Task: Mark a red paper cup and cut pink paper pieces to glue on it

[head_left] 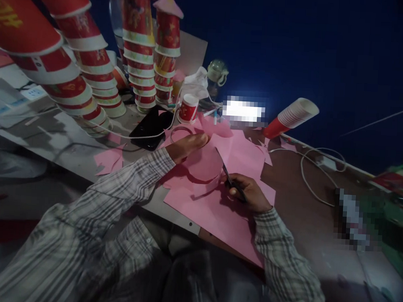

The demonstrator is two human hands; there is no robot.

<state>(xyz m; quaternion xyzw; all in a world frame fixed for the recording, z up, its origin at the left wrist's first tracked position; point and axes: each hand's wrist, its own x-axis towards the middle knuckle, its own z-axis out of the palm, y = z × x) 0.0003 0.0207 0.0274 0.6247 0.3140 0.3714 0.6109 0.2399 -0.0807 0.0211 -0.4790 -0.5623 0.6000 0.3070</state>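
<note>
My left hand [187,146] is closed on a piece of pink paper [204,162], thumb on top and the other fingers hidden beneath it. The lower edge of this piece is curved. In my right hand [248,192] is a pair of dark scissors [227,174], fingers wrapped round the handles. The blades point up and away, along the right edge of the held paper. Below both hands lie more pink sheets [214,221], overlapping on the table. Pink scraps [109,159] lie to the left of my left forearm.
Towers of stacked red paper cups [139,53] stand at the left, some with pink cone tops. A black phone [151,129], a white cable [124,137] and a single red cup [189,109] are behind my left hand. A cup stack [291,117] leans at the back right.
</note>
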